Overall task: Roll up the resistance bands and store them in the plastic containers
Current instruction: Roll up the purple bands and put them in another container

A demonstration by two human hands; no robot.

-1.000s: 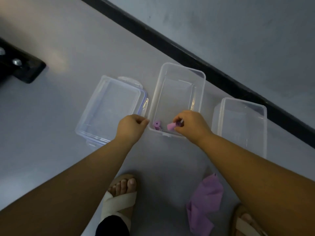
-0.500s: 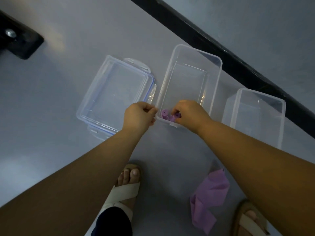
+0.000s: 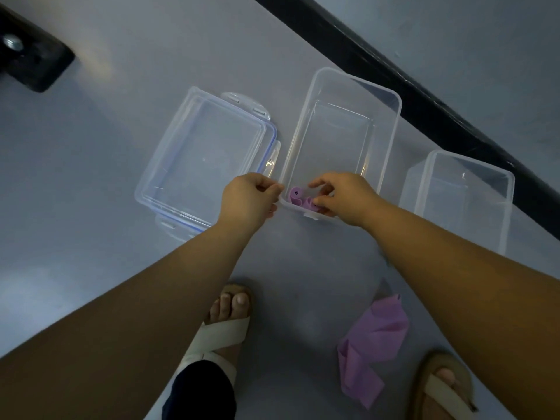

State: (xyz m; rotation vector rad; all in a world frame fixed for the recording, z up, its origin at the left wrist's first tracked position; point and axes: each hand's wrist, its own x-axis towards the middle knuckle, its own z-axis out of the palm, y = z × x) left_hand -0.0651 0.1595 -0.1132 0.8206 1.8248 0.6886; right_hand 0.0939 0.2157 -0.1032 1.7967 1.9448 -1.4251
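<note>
While R hand point(image 3: 345, 198) pinches purple roll point(image 3: 306, 203), tub's point(image 3: 388, 131) clear

A clear open container point(image 3: 357, 77) lies mid-frame on the floor point(image 3: 91, 237). The left hand point(image 3: 247, 200) pinches its near corner at 7 o'clock. The right hand point(image 3: 345, 197) reaches inside the near end, fingers curled on a rolled purple band point(image 3: 308, 204), with a second roll point(image 3: 295, 194) touching it at 10 o'clock. A lidded container point(image 3: 206, 156) sits at 9 o'clock and another open tub point(image 3: 512, 183) at 3 o'clock. A loose purple band point(image 3: 372, 338) lies crumpled at 5 o'clock.
</note>
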